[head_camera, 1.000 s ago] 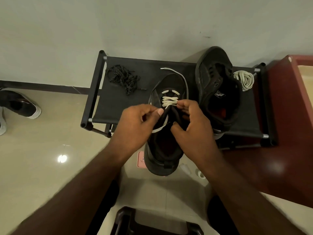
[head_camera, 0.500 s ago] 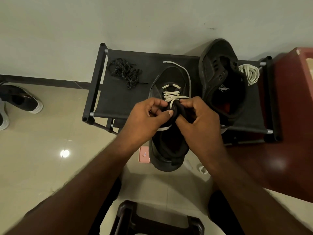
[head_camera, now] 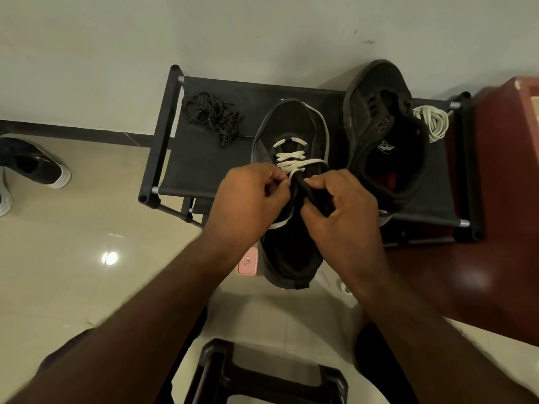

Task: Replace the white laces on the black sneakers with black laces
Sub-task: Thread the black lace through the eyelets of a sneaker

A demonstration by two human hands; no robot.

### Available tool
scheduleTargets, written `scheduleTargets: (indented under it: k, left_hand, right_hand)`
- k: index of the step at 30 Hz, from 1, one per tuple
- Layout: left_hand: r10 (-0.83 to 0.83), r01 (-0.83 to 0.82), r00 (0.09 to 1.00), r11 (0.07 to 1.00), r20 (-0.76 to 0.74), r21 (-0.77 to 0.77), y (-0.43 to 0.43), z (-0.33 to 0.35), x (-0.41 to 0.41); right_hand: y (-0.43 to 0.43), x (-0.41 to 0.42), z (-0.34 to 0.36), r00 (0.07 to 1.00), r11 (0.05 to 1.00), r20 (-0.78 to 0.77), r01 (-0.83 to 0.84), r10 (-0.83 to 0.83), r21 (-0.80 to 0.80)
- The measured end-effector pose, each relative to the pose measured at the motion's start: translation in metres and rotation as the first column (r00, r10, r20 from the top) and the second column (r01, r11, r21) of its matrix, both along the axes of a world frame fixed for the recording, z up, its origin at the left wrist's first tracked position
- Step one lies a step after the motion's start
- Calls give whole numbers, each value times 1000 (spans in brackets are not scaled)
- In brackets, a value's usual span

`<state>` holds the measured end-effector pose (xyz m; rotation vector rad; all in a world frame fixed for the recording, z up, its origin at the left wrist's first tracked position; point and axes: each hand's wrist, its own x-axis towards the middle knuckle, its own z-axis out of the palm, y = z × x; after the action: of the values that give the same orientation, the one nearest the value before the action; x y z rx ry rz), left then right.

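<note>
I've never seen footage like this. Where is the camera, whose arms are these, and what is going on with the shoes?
There is no machine here. These are a person's two bare arms, filmed by one camera worn on the head and looking forward and down, which is why the arms come in from the bottom edge. The left hand pinches the white lace threaded through a black sneaker. The right hand grips that sneaker by its tongue. The sneaker's toe end lies over a low black rack that stands against the wall. Also on the rack are a tangle of black laces, a second black sneaker, tilted and with no lace showing, and a coil of white lace beside it.
</note>
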<state>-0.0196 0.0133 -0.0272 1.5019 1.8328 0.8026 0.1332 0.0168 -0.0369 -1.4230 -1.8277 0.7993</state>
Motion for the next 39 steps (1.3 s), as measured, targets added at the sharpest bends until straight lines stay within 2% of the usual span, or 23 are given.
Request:
scheduleTargets:
  k: [3, 5, 6, 8, 10, 12, 16, 21, 22, 23, 25, 26, 27, 30, 35, 39]
  left_hand:
    - [-47, 51, 991, 998, -128, 24, 0, 1, 1]
    - [-56, 59, 991, 998, -119, 23, 1, 1, 1]
    - [-40, 41, 997, 999, -64, 12, 2, 1, 1]
    - [35, -31, 989, 999, 145, -36, 3, 4, 1]
    - [122, -92, 934, 990, 334, -103, 5, 7, 0]
    - [172, -118, 896, 981, 410, -153, 6, 9, -2]
    - [113, -60, 934, 985, 339, -164, 4, 6, -8]
    - [6, 11, 984, 996, 179, -92, 2, 1, -2]
    - [10, 8, 982, 996, 189, -94, 2, 2, -2]
    - [46, -17, 965, 993, 258, -115, 3, 4, -2]
    - [158, -76, 848, 981, 505, -179, 4, 9, -4]
    - [191, -92, 784, 977, 591, -194, 5, 11, -6]
    - [203, -102, 758, 976, 620, -194, 6, 11, -7]
    - [204, -112, 792, 975, 576, -192, 6, 9, -9]
    - [57, 1, 926, 988, 372, -154, 2, 5, -7]
    - [23, -3, 974, 996, 225, -89, 2, 0, -8]
  right_hand:
    - [-3, 0, 0, 1000, 1000, -13, -6, 6, 5]
    - [-4, 0, 0, 1000, 1000, -13, -5, 5, -11]
    - [-4, 0, 1, 1000, 1000, -13, -6, 6, -24]
    - [-3, 0, 1, 1000, 999, -9, -19, 19, -43]
    - [-1, -1, 1, 1000, 999, 1, -27, 27, -47]
    - [0, -1, 1, 1000, 999, 1, -16, 16, -47]
    - [2, 0, 1, 1000, 998, -15, 0, -1, -65]
    - [0, -2, -1, 1000, 999, -8, -10, 10, -51]
    - [0, -1, -1, 1000, 999, -11, -8, 8, -50]
    - [0, -1, -1, 1000, 999, -13, -4, 4, -51]
    - [1, -1, -1, 1000, 998, -23, -3, 2, -65]
    - [1, -1, -2, 1000, 998, -27, -5, 3, -70]
    - [2, -1, -2, 1000, 998, -27, -5, 3, -69]
    - [3, -1, -3, 1000, 997, -27, 7, -9, -75]
    - [2, -2, -3, 999, 997, -33, 12, -15, -75]
    - [2, -2, -3, 998, 997, -52, 16, -20, -79]
